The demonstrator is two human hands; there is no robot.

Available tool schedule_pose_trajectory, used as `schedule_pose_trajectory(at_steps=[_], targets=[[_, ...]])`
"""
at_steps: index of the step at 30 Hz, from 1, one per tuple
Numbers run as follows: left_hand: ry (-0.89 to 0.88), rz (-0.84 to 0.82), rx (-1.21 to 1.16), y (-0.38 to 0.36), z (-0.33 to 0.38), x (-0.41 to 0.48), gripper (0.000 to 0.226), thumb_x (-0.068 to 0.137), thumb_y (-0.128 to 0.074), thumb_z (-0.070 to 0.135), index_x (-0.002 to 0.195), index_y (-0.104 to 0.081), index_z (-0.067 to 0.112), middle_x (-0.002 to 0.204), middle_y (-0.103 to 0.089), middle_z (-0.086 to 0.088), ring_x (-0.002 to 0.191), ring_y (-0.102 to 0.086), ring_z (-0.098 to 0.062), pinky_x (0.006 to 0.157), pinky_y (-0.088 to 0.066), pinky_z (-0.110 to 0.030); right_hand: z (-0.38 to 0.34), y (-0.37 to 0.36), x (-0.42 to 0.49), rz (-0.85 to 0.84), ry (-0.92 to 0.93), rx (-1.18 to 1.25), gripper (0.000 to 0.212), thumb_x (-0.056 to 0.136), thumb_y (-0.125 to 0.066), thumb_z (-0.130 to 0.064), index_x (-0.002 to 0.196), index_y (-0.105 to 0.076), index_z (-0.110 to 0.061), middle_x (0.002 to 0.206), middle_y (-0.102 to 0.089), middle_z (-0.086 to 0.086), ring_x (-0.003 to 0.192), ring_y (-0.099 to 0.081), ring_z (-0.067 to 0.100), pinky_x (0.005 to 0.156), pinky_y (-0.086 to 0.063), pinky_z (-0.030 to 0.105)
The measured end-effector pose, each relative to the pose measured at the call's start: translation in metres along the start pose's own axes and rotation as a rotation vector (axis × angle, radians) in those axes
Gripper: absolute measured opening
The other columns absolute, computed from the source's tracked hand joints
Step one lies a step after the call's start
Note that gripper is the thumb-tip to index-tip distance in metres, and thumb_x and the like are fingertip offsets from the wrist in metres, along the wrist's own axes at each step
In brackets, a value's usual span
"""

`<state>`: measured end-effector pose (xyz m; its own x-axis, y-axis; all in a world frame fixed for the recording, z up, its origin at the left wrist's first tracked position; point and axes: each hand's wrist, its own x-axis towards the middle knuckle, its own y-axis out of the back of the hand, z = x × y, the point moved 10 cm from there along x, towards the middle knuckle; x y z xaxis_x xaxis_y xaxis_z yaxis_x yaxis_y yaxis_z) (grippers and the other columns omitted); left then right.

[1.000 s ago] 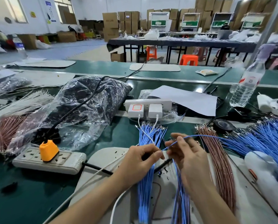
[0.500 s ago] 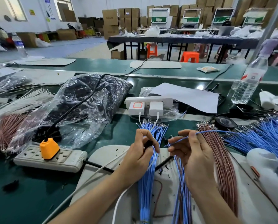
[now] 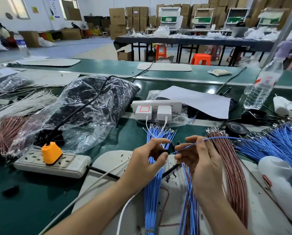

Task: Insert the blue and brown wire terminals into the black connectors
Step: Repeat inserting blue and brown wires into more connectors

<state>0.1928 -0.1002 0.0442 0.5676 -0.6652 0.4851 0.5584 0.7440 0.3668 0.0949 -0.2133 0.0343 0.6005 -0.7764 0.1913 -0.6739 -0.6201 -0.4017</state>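
My left hand pinches a small black connector between thumb and fingers. My right hand pinches a single blue wire near its end, and the tip points left at the connector, almost touching it. Below my hands a bundle of blue wires lies on a grey mat. A bundle of brown wires lies to the right of my right hand. A big fan of blue wires spreads at the far right.
A white power strip with an orange plug lies left. A plastic bag of black parts sits behind it. Another strip with two chargers, a paper sheet, a water bottle, a tape roll and a white tool surround the mat.
Both hands rose slightly and moved a little apart. The left fingers opened their grip enough to show the connector, and the blue wire's tip now lines up with it.
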Motion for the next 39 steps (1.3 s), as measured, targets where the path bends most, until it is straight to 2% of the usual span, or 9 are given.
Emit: schedule_pose_trajectory(at_steps=[2, 5, 10, 13, 18, 23, 29, 33, 39], targets=[[0.009, 0.028, -0.035, 0.003, -0.001, -0.001, 0.013, 0.082, -0.061, 0.012, 0.094, -0.060, 0.015, 0.077, -0.063, 0.000, 0.069, -0.059, -0.017, 0.069, -0.050, -0.028, 0.001, 0.001, 0.002, -0.001, 0.000, 0.008, 0.029, 0.101, -0.035, -0.019, 0.086, -0.056, -0.006, 0.065, -0.068, 0.013, 0.050, -0.062, 0.022, 0.048, -0.052, 0.024], [-0.028, 0.040, -0.006, 0.006, 0.002, 0.001, 0.010, 0.078, -0.065, 0.011, 0.087, -0.065, 0.014, 0.078, -0.064, 0.003, 0.071, -0.059, -0.015, 0.070, -0.051, -0.031, 0.003, 0.000, 0.003, -0.011, -0.003, 0.004, 0.028, 0.100, -0.037, -0.020, 0.085, -0.056, -0.005, 0.067, -0.068, 0.016, 0.051, -0.063, 0.023, 0.050, -0.053, 0.025], [-0.083, 0.025, 0.020, 0.003, 0.006, 0.002, 0.013, 0.078, -0.070, 0.005, 0.090, -0.068, 0.009, 0.095, -0.066, 0.003, 0.084, -0.063, -0.011, 0.073, -0.051, -0.028, -0.001, -0.002, 0.001, -0.011, 0.033, -0.014, 0.032, 0.101, -0.036, -0.017, 0.079, -0.056, -0.005, 0.069, -0.068, 0.011, 0.051, -0.062, 0.021, 0.050, -0.052, 0.025], [-0.047, 0.025, -0.002, 0.002, 0.000, 0.000, 0.014, 0.081, -0.070, 0.007, 0.094, -0.069, 0.013, 0.090, -0.069, 0.011, 0.084, -0.065, -0.005, 0.077, -0.052, -0.025, -0.004, -0.001, 0.000, -0.008, 0.049, 0.016, 0.030, 0.095, -0.041, -0.024, 0.078, -0.058, -0.005, 0.069, -0.067, 0.011, 0.052, -0.062, 0.023, 0.050, -0.052, 0.025], [-0.083, 0.000, 0.050, 0.001, 0.002, 0.001, 0.015, 0.081, -0.074, 0.011, 0.094, -0.070, 0.016, 0.089, -0.066, 0.007, 0.084, -0.061, -0.004, 0.077, -0.050, -0.023, -0.014, -0.005, -0.003, -0.019, 0.125, 0.000, 0.031, 0.089, -0.044, -0.031, 0.070, -0.064, -0.017, 0.068, -0.066, 0.011, 0.052, -0.062, 0.024, 0.052, -0.051, 0.023], [-0.079, -0.010, 0.093, 0.000, 0.002, 0.000, 0.014, 0.082, -0.074, 0.017, 0.096, -0.072, 0.015, 0.091, -0.067, 0.005, 0.089, -0.059, -0.007, 0.076, -0.049, -0.027, -0.031, -0.010, -0.014, -0.002, 0.296, -0.181, 0.031, 0.095, -0.039, -0.027, 0.080, -0.058, -0.008, 0.072, -0.065, 0.009, 0.057, -0.064, 0.025, 0.055, -0.052, 0.026], [-0.047, -0.025, 0.057, -0.001, 0.000, -0.001, 0.015, 0.083, -0.072, 0.018, 0.098, -0.071, 0.021, 0.094, -0.065, 0.009, 0.092, -0.060, -0.006, 0.077, -0.051, -0.031, -0.042, -0.011, -0.021, 0.008, 0.403, -0.276, 0.028, 0.099, -0.037, -0.023, 0.082, -0.059, -0.020, 0.072, -0.065, 0.003, 0.060, -0.064, 0.025, 0.057, -0.053, 0.033], [-0.042, -0.029, 0.062, -0.002, -0.001, -0.001, 0.015, 0.084, -0.073, 0.019, 0.098, -0.072, 0.020, 0.095, -0.065, 0.006, 0.093, -0.060, -0.009, 0.077, -0.051, -0.034, -0.043, -0.016, -0.024, -0.012, 0.431, -0.308, 0.027, 0.099, -0.038, -0.027, 0.085, -0.058, -0.017, 0.077, -0.065, 0.004, 0.061, -0.065, 0.025, 0.057, -0.053, 0.032], [-0.055, -0.039, 0.069, -0.003, 0.001, -0.001, 0.017, 0.085, -0.070, 0.023, 0.101, -0.071, 0.017, 0.095, -0.064, 0.003, 0.091, -0.060, -0.009, 0.076, -0.051, -0.031, -0.039, -0.023, -0.025, -0.080, 0.415, -0.374, 0.028, 0.099, -0.038, -0.022, 0.084, -0.059, -0.012, 0.072, -0.063, 0.005, 0.061, -0.064, 0.022, 0.058, -0.052, 0.028]])
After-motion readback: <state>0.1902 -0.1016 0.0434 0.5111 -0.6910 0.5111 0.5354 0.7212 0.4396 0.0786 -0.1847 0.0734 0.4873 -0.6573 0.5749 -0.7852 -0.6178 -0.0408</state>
